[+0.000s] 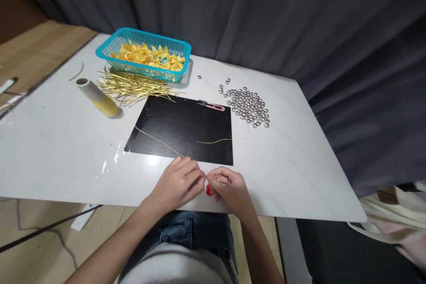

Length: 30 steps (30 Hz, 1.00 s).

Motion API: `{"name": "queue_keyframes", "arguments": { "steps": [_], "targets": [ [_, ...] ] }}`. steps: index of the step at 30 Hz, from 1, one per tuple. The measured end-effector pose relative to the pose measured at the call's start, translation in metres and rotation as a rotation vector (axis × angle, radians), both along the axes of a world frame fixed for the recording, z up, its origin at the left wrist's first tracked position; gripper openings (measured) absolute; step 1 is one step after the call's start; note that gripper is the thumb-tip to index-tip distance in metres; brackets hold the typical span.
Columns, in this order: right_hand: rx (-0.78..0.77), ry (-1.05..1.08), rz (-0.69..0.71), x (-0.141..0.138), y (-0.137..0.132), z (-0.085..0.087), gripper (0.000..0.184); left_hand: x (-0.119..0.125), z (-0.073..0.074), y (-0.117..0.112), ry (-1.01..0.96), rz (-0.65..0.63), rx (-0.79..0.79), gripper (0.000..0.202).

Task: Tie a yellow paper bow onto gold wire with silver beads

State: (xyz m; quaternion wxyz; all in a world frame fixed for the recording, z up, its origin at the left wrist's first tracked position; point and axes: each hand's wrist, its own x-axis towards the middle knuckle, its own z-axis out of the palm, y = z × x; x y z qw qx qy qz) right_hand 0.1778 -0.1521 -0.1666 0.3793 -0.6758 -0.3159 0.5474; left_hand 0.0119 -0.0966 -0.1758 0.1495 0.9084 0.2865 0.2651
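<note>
While I am sitting at the near edge of the tabletop, my left grip is pinching a gold string that is lying across the black mat. My right grip is pinching a little red thing.
</note>
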Motion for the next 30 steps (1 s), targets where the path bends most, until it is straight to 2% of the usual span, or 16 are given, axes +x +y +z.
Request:
{"name": "queue_keyframes", "arguments": {
  "steps": [15,30],
  "targets": [
    [0.013,0.003,-0.114,0.0005,0.0029,0.0017,0.018,-0.0014,-0.0052,-0.0019,0.032,-0.034,-0.014,0.023],
    [0.054,-0.012,-0.099,-0.0008,0.0023,-0.0032,0.021,-0.002,-0.0025,-0.0008,0.023,-0.047,-0.014,0.02]
  ]
}}
